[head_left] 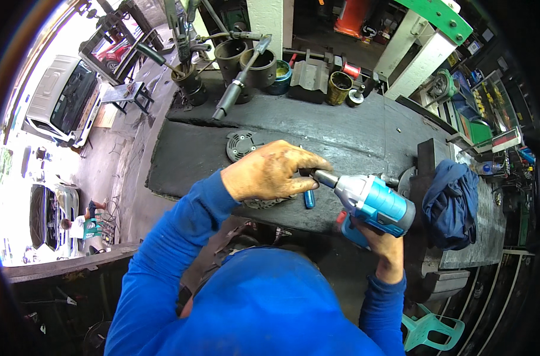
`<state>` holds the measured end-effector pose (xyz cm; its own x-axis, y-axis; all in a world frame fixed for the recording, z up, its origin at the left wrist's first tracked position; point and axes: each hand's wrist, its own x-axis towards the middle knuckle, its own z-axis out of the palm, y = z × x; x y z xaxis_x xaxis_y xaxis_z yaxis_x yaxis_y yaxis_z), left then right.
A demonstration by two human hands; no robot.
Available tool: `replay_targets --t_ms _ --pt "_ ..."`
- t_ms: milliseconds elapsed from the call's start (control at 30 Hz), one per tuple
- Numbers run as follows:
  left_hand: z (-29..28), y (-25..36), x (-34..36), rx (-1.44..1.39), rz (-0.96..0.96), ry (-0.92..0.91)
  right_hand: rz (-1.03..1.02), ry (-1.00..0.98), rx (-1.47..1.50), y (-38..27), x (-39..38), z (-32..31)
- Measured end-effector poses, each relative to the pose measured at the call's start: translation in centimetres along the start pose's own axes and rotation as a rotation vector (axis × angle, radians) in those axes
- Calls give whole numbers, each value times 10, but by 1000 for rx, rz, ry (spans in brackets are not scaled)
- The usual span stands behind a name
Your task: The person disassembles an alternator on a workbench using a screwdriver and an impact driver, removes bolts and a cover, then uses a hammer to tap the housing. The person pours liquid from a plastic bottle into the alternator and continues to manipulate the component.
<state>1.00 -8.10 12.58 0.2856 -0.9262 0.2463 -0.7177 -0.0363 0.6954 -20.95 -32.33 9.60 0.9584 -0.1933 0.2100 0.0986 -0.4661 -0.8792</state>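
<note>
My right hand (376,240) grips a cyan and silver impact wrench (373,206) by its handle, with a red and cyan base underneath. My left hand (273,169) pinches the socket (324,177) at the wrench's nose, fingertips around its end. On the dark bench (187,148) beneath, a round vented metal housing (240,142) lies beside my left hand, and another metal part (264,203) is partly hidden under it. A blue-handled tool (309,197) lies just left of the wrench.
Tool cans (190,86) and a pot (337,89) line the bench's back. A vise (445,285) and dark blue cloth (451,202) are at right, a green chair (433,329) below. Vehicles (62,98) and another person (80,228) are out at left.
</note>
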Motion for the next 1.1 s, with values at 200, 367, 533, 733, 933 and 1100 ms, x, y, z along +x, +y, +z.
replay_targets --t_ms 200,367,533,733,933,1100 --pt "-17 -23 -52 -125 -172 99 319 6 51 -62 7 12" --pt "-13 -47 -71 -308 -164 132 222 118 -46 -74 19 46" --pt "-17 -78 -74 -241 -118 100 299 89 -121 -86 27 64" --pt "-4 -113 -66 77 -123 -41 420 -50 -224 -101 50 77" --pt "3 -150 -65 -57 -186 -163 419 -204 -354 -103 85 87" --pt "-1 -158 -103 -273 -270 74 520 -244 -376 -104 95 97"
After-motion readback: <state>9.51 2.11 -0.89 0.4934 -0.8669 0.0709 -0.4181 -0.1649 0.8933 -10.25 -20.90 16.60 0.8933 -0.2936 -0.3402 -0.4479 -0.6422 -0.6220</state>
